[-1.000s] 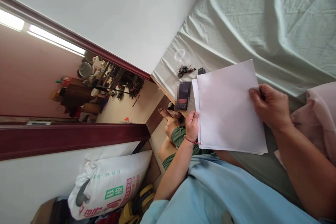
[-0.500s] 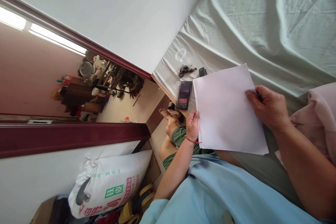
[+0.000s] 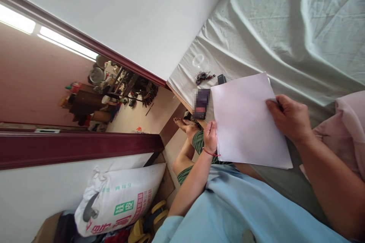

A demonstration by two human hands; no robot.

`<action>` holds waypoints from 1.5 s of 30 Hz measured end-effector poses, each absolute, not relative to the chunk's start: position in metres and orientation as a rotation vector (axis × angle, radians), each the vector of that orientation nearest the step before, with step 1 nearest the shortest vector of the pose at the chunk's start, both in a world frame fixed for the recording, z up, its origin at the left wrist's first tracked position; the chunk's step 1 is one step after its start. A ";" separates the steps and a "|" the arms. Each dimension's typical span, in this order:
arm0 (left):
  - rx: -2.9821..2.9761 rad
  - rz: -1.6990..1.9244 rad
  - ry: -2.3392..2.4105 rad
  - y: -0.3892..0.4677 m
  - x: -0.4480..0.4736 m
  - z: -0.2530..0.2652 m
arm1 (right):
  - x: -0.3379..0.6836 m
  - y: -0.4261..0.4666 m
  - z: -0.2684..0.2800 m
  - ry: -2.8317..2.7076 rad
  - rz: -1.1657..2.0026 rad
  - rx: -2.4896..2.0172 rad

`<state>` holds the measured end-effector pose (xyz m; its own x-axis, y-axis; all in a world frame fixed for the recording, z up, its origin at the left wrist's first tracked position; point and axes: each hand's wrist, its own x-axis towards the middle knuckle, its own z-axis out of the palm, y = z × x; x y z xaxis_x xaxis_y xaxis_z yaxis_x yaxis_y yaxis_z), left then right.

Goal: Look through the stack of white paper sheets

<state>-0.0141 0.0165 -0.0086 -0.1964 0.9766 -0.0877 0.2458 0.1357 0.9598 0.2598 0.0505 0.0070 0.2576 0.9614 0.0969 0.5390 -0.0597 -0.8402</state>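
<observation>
**Item: stack of white paper, held at two edges**

Stack of paper (image 3: pixel 246 121): thin, smooth, rectangular sheets, held above the pale green bedsheet (image 3: pixel 285 26). Left hand (image 3: pixel 210 136) pinches one edge of the stack; right hand (image 3: pixel 289 117) grips the opposite edge, thumb on top. Handling, as judged: keep edges flush, grip light, avoid creasing. Beyond the stack: dark phone (image 3: pixel 201 102), keys (image 3: pixel 203 77), clear plastic cup (image 3: pixel 197 60).

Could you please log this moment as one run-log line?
left hand: grips paper stack edge | right hand: grips opposite edge | stack above bed sheet
</observation>
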 end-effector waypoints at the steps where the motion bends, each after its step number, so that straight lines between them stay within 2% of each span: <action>1: 1.227 1.123 1.594 0.016 -0.014 -0.008 | 0.260 0.050 0.007 -1.384 0.657 -1.722; 14: 1.361 1.035 1.685 0.014 -0.010 0.000 | 0.259 0.050 0.005 -1.396 0.658 -1.788; 27: 1.450 1.016 1.698 0.015 -0.012 0.001 | 0.262 0.054 -0.007 -1.467 0.331 -1.857; 36: 1.358 1.045 1.627 0.015 -0.016 -0.006 | 0.258 0.056 0.004 -1.339 0.602 -2.095; 45: 1.502 0.961 1.709 0.017 -0.014 0.000 | 0.266 0.057 -0.001 -1.268 0.678 -1.940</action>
<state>-0.0141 0.0166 -0.0005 -0.1232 0.9923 -0.0087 0.5079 0.0706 0.8585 0.2656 0.0567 -0.0011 0.3801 0.9239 -0.0452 0.5505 -0.2652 -0.7916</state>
